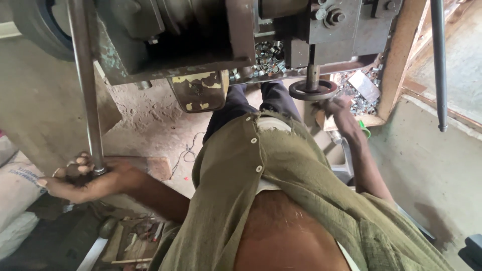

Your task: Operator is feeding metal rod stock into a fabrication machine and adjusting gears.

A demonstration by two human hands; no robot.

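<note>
Count of visible items: 2 hands, 1 left hand [80, 175] and 1 right hand [337, 108]. 2 long steel bars: 1 bar [85, 80] at left, 1 bar [439, 60] at right. 1 round handwheel [313, 90]. 2 shirt buttons [254, 140]. 1 heap of small metal rings [268, 52], too many to count.

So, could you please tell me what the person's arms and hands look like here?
Both forearms are bare, with no gloves, watch or rings that I can make out. The left hand looks grimy, with dark dirt on the fingers. The right hand is also uncovered. An olive-green buttoned shirt, frayed at the edge, hangs open above them.
</note>
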